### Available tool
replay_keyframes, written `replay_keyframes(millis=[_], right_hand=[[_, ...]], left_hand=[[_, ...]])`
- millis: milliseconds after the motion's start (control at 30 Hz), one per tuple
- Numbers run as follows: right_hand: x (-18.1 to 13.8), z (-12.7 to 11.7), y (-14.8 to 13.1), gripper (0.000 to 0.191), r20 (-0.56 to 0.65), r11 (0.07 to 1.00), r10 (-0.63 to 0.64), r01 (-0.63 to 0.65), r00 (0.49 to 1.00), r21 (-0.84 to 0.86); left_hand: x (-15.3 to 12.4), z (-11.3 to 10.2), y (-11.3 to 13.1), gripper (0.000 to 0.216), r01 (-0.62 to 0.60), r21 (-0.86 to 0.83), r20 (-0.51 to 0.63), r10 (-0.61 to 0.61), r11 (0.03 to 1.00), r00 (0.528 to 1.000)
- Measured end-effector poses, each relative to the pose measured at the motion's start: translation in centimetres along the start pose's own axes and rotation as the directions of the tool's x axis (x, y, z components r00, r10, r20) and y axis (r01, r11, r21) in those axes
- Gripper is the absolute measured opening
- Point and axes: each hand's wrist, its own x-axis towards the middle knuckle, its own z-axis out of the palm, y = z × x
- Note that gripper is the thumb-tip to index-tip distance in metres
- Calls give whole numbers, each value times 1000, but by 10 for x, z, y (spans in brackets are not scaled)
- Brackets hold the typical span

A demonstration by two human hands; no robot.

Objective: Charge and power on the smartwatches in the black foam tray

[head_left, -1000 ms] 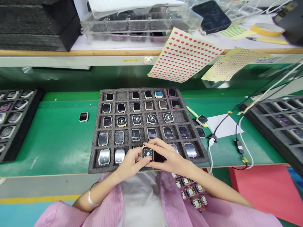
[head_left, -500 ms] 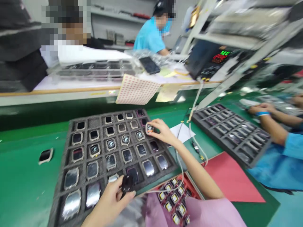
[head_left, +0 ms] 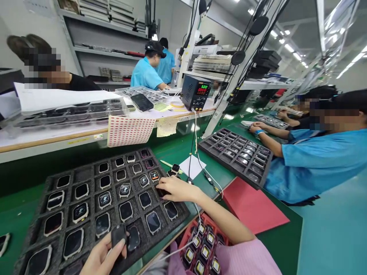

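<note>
Only the head view to go on here. Left grip [head_left: 106,252] has thumb and fingers clamped on a small black block [head_left: 117,236], held over the near side of the foam tray [head_left: 82,175]. A dark-faced watch [head_left: 133,237] sits just to the right of that grip.

Right grip [head_left: 172,190] is down at the tray's right-hand column, fingers bent around a dark watch [head_left: 163,193]. Can't tell if it's actually pinched or just touched, the hand covers most of it. Just past those fingertips there's a watch with an orange-lit face [head_left: 154,175], and a bit farther beyond, on the desk [head_left: 219,172], another loose watch [head_left: 175,168].

If it were me: go for the case edges with thumb and fingertips, off the glass, and bring it straight up so it doesn't snag on the foam walls. Neighbours are close, so I'd tuck the spare fingers in. I'd also hold the black block well off the watch next to it. And mind the white cable [head_left: 200,220] below the right grip, it runs across the red tray of parts [head_left: 205,252] and could easily catch a wrist.
</note>
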Motion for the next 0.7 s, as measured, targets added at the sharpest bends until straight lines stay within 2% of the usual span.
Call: replay_keyframes(millis=[67, 233, 367, 433, 500, 600, 700], right_hand=[[3, 3, -2, 34, 8, 1000, 4, -3, 1000, -19], [8, -2, 1, 31, -2, 999, -2, 2, 1000, -45], [0, -12, -10, 43, -89, 1000, 26, -25, 996, 7], [-1, -11, -27, 50, -188, 988, 0, 29, 982, 152], [2, -4, -48, 53, -263, 951, -60, 135, 963, 278], [14, 11, -75, 48, -227, 939, -164, 222, 960, 262], [25, 20, -87, 45, -179, 945, -189, 228, 966, 234]], left_hand=[[1, 14, 6, 47, -15, -27, 6, 15, 1000, 1000], [4, 40, 13, 53, 33, -20, 80, -31, 999, 996], [5, 39, 14, 55, 73, -44, 137, -66, 996, 988], [5, 36, 16, 54, 79, -59, 160, -69, 995, 985], [6, 34, 17, 51, 78, -61, 192, -65, 995, 979], [8, 32, 18, 49, 82, -29, 234, -73, 996, 970], [10, 30, 18, 49, 112, 13, 248, -112, 994, 962]])
